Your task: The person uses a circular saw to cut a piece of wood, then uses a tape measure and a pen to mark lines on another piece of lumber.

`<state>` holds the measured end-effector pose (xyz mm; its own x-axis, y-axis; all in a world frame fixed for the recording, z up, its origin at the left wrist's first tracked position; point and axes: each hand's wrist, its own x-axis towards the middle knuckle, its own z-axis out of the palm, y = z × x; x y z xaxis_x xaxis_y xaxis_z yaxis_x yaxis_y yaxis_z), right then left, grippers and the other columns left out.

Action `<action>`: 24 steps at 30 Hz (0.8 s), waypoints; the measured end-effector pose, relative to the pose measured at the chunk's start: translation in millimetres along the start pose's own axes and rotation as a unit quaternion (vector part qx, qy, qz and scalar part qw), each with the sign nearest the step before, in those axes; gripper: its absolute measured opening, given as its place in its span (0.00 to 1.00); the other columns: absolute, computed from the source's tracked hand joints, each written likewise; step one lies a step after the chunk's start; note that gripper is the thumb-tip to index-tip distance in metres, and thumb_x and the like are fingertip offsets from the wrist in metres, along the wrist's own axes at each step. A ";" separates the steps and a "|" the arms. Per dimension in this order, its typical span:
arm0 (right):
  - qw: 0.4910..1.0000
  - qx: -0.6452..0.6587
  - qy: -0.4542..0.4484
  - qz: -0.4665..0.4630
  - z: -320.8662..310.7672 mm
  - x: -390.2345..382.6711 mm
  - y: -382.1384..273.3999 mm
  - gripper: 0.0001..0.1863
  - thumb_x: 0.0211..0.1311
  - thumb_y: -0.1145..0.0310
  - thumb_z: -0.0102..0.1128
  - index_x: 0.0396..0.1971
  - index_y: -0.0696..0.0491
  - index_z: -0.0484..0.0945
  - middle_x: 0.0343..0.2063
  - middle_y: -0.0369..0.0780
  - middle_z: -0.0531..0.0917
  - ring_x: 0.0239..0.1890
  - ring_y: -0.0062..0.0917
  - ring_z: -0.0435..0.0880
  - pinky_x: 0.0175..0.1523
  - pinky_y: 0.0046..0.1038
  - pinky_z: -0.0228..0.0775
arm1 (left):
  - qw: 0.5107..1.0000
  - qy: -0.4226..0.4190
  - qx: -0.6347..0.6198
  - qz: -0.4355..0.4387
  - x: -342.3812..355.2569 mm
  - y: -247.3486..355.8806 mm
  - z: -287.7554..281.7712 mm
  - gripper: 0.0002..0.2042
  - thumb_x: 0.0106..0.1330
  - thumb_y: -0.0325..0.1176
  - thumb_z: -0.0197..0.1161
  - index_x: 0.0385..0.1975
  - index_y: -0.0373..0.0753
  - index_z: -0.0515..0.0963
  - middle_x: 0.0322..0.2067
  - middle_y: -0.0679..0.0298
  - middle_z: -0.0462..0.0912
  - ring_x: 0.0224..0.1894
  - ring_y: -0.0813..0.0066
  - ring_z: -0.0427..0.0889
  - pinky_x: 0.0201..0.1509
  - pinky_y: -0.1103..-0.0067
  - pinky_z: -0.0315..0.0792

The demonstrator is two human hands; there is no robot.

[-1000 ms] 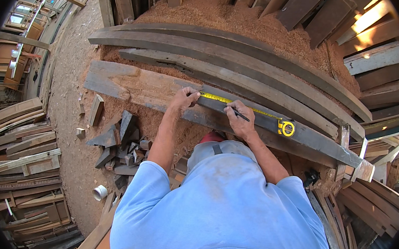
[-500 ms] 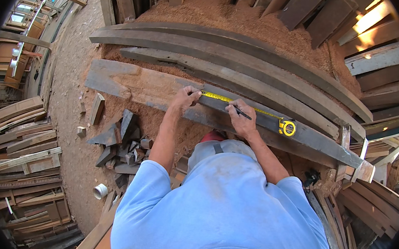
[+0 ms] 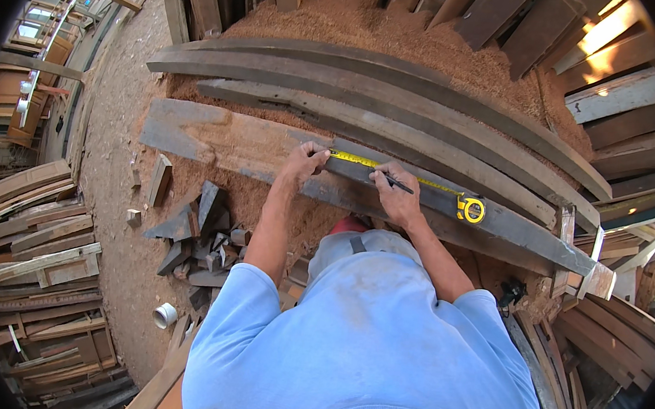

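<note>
A yellow tape measure (image 3: 355, 159) is stretched along the top of a dark squared beam (image 3: 512, 235), its case (image 3: 471, 209) resting on the beam to the right. My left hand (image 3: 301, 163) pinches the free end of the blade at the beam's left end. Between the fingers of my right hand (image 3: 399, 199) is a dark pen-like marking tool (image 3: 401, 185), pointing to the right. That hand lies against the blade and hides a short stretch of it. Beneath the beam is a wide worn plank (image 3: 240, 136), dusted with sawdust.
Long timbers (image 3: 338, 81) lie beyond the plank on reddish sawdust (image 3: 405, 28). A heap of wood offcuts (image 3: 204, 233) sits left of my legs, near a white cup-shaped piece (image 3: 165, 315). Stacked boards (image 3: 50, 258) line the left side, and more planks lean at the back.
</note>
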<state>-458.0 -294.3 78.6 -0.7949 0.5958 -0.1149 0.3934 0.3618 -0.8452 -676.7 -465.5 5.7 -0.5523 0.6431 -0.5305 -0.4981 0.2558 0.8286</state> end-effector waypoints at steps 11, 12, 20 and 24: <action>0.999 0.000 -0.018 0.027 -1.4 1.0 -1.0 0.13 0.69 0.58 0.59 0.41 0.50 0.86 0.33 0.42 0.90 0.38 0.40 0.90 0.48 0.37 0.79 | 1.000 0.008 0.012 -0.005 -3.5 6.7 4.7 0.06 0.70 0.31 0.71 0.35 0.38 0.80 0.25 0.70 0.79 0.23 0.84 0.71 0.25 0.82 0.65; 0.999 0.007 -0.035 0.021 -3.9 2.2 0.1 0.14 0.69 0.58 0.59 0.41 0.51 0.86 0.33 0.43 0.91 0.38 0.40 0.90 0.48 0.37 0.79 | 1.000 0.009 0.012 -0.005 -3.4 5.8 3.6 0.06 0.70 0.31 0.71 0.35 0.38 0.80 0.25 0.70 0.79 0.23 0.84 0.71 0.25 0.82 0.65; 0.992 0.003 0.088 -0.086 -65.3 -11.4 4.2 0.19 0.72 0.57 0.61 0.52 0.55 0.84 0.42 0.47 0.89 0.45 0.44 0.87 0.57 0.41 0.76 | 0.999 -0.005 0.031 -0.008 -0.8 4.3 0.8 0.08 0.70 0.33 0.73 0.37 0.40 0.79 0.26 0.71 0.77 0.24 0.82 0.73 0.29 0.82 0.71; 0.931 -0.359 0.062 -0.004 -131.1 -42.2 9.3 0.27 0.65 0.54 0.69 0.60 0.51 0.80 0.53 0.46 0.86 0.59 0.47 0.79 0.70 0.48 0.65 | 1.000 0.014 0.023 -0.007 -1.0 -0.1 0.5 0.08 0.69 0.34 0.73 0.37 0.40 0.80 0.26 0.71 0.78 0.25 0.82 0.73 0.29 0.82 0.71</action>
<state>-360.3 -222.1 144.0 -0.7572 0.6531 -0.0102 0.6305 0.7266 -0.2730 -675.8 -465.8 6.3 -0.5649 0.6186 -0.5461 -0.4750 0.2973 0.8282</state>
